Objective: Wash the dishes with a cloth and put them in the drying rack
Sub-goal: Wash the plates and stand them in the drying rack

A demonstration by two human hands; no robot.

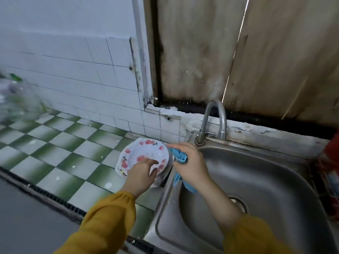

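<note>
A white plate with red flowers (pixel 145 153) tops a small stack of plates on the tiled counter, just left of the sink. My left hand (pixel 142 174) grips the near rim of that top plate, thumb over the edge. My right hand (pixel 189 162) is beside the plate's right edge, over the sink's left rim, and clutches a blue cloth (pixel 180 155). One end of the cloth hangs down below the wrist. The lower plates are mostly hidden under the top one.
A steel sink (pixel 266 180) with a drain fills the right side, a curved tap (pixel 213 121) behind it. The green and white checked counter (pixel 60 143) stretches left. Blurred clear items stand at the far left (pixel 16 96); a red object (pixel 332 149) sits at the right edge.
</note>
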